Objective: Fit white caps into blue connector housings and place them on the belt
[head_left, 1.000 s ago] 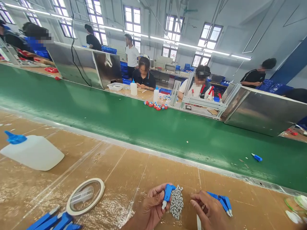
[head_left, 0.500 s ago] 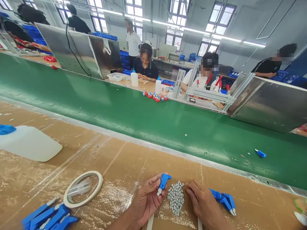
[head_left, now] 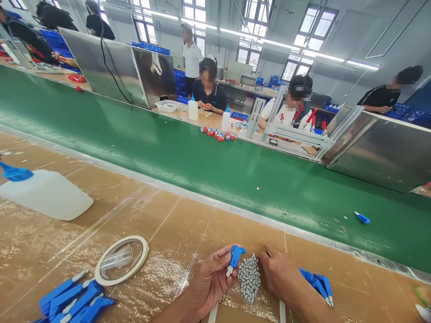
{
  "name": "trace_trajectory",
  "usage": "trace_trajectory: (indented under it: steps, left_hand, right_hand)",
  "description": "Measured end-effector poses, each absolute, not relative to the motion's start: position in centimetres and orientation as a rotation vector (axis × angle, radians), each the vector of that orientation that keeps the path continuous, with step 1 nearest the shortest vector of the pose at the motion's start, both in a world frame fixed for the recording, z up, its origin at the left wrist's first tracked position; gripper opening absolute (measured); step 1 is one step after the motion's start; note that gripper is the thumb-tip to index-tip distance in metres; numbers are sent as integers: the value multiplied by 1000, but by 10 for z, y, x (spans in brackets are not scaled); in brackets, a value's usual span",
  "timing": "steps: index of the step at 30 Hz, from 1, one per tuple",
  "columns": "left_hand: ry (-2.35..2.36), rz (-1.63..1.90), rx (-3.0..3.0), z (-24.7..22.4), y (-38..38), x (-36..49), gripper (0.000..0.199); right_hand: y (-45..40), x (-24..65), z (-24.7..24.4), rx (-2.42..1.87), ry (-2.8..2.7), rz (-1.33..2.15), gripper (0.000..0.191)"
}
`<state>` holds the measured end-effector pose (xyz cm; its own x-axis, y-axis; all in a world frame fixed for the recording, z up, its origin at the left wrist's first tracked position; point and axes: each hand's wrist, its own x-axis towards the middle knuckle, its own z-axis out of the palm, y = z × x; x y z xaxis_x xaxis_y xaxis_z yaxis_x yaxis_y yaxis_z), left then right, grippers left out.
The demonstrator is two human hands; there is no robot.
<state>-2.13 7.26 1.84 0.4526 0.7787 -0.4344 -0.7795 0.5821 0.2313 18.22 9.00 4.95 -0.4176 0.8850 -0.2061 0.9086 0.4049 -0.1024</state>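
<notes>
Between the thumb and fingers of my left hand (head_left: 213, 279) is a blue plastic part (head_left: 236, 256) with a pale grey tip pointing down. Just right of it, a heap of small grey pieces (head_left: 249, 278) lies on the cardboard-covered bench. My right hand (head_left: 273, 268) rests at the heap's right edge, its fingers curled and pressed together; whatever they may hold is hidden. Beyond that hand, several similar blue parts (head_left: 316, 285) lie partly behind the forearm.
At the lower left lie more blue parts (head_left: 76, 300) and a ring-shaped roll (head_left: 146, 251) around a clear plastic piece. A white bottle (head_left: 50, 195) lies on its side. Past the bench runs a green conveyor belt (head_left: 168, 157) carrying one blue part (head_left: 362, 218). Co-workers sit opposite.
The view has shifted slightly. My right hand's fingers have drawn together at the edge of the grey heap. My left hand keeps the blue part in nearly the same place.
</notes>
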Motion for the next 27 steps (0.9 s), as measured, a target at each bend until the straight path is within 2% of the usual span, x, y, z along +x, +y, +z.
trace_trajectory:
  steps: [5, 9, 16, 18, 20, 22, 24, 27]
  left_hand:
    - [538, 958, 30, 19, 72, -20, 49]
    - [530, 942, 39, 19, 72, -20, 49]
    - [512, 959, 102, 15, 67, -16, 45]
    - [520, 964, 144, 13, 63, -13, 44]
    - [532, 969, 192, 12, 58, -9, 43]
    - [544, 973, 230, 10, 53, -6, 41]
    - [548, 964, 250, 7, 48, -2, 40]
    - [533, 955, 299, 1, 41, 1, 40]
  right_hand:
    - [97, 162, 61, 1562, 2418, -250, 29]
    - [101, 161, 58, 1674, 2407, -291, 28]
    - [87, 193, 52, 2071, 2514, -605, 22]
    - [73, 199, 50, 2230, 2507, -1060, 18]
    - [58, 201, 45, 2396, 2311, -1830, 19]
    - [43, 196, 38, 2438, 1974, -2499, 27]
    - [32, 189, 31, 2391, 1809, -2764, 33]
    - [24, 176, 29, 2317, 1727, -2890, 37]
